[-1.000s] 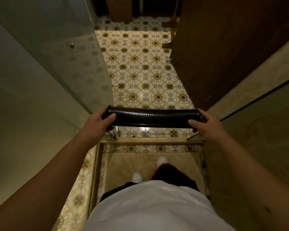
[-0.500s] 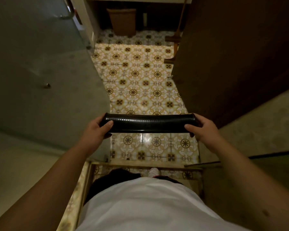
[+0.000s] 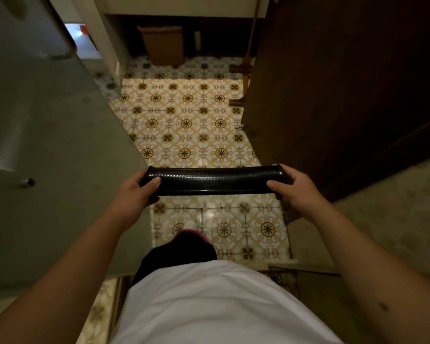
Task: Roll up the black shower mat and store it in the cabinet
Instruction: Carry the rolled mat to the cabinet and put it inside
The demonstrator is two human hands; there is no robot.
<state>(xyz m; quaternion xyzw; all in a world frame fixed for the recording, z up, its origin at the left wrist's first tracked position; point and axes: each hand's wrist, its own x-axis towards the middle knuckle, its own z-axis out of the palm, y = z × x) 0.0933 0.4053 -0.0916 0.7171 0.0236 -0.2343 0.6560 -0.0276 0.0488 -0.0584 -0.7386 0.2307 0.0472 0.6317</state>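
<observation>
Head view: patterned tile floor [image 3: 184,125], dim room, perhaps a bin [image 3: 163,44] beyond.

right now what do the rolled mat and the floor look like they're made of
Rolled mat: glossy black, likely rubber or soft plastic, judging by the sheen and rows of small bumps across its surface. Floor: glazed patterned tiles, probably ceramic, with visible grout lines and light reflections.

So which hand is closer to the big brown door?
The right hand, holding the rolled mat's end beside the dark wooden door. The left hand grips the opposite end, by the grey glass panel.
</observation>
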